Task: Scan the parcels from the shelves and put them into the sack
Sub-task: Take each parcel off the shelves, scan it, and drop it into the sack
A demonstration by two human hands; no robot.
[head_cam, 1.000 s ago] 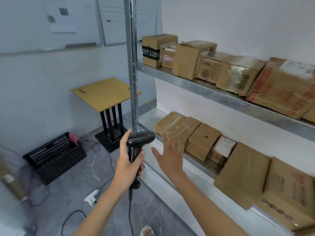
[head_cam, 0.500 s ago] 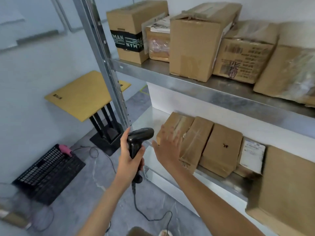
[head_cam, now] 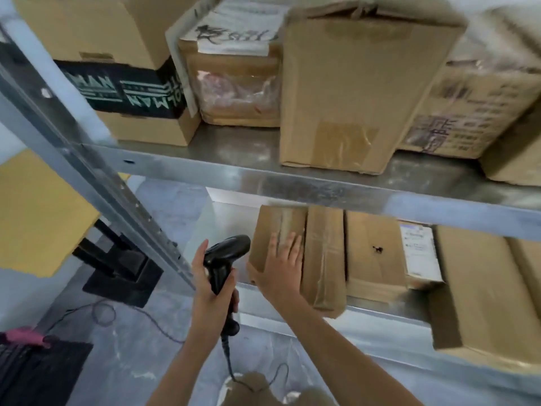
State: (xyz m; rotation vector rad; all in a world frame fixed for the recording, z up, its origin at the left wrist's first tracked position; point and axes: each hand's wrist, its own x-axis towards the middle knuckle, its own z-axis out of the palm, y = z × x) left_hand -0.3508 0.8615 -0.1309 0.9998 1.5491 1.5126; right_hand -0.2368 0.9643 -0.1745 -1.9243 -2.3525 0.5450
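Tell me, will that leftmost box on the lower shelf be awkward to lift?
Probably stiff: the leftmost parcel is a flat-sided taped cardboard box. The glossy tape might feel slippery under the right hand. It leans against its neighbour, which may shift.

From my remote view, the printed label on the white-topped parcel (head_cam: 234, 27) is too smeared to read. The tall box (head_cam: 351, 92) on the upper shelf (head_cam: 234, 168) loses its top to motion blur. The box with the black band (head_cam: 123, 83) is cut off by the top edge. On the lower shelf (head_cam: 380, 312), the small white label (head_cam: 418, 247) is too blurred to read. My right hand (head_cam: 282, 269) covers the near corner of the leftmost parcel (head_cam: 275, 230). The left hand (head_cam: 212, 294) hides the scanner (head_cam: 225, 256) handle. The yellow tabletop (head_cam: 38, 212) is partly behind the upright post (head_cam: 96, 183).
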